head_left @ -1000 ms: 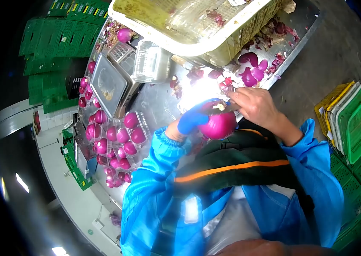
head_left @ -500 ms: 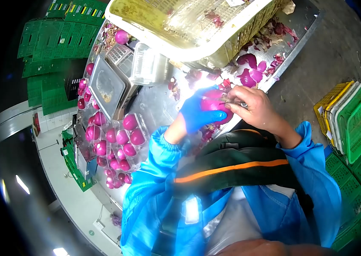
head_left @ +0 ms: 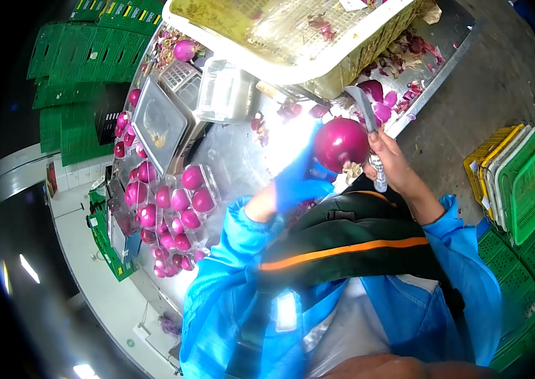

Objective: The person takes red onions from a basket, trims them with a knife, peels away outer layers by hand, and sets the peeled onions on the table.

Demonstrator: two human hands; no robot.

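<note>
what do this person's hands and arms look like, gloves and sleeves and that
The left hand wears a blue glove; the right hand is bare. Both sleeves are bright blue, and the left cuff looks gathered.

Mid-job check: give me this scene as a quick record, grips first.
Left-hand grip: blue-gloved, holding a round, glossy purple onion
Right-hand grip: ungloved, closed on curved-bladed metal knife with patterned handle
Onion's dry, pale end: lowermost in picture
Grey, flat-topped scale: beside clear plastic tub
Pale-yellow latticed plastic basket: purple skins inside
</note>
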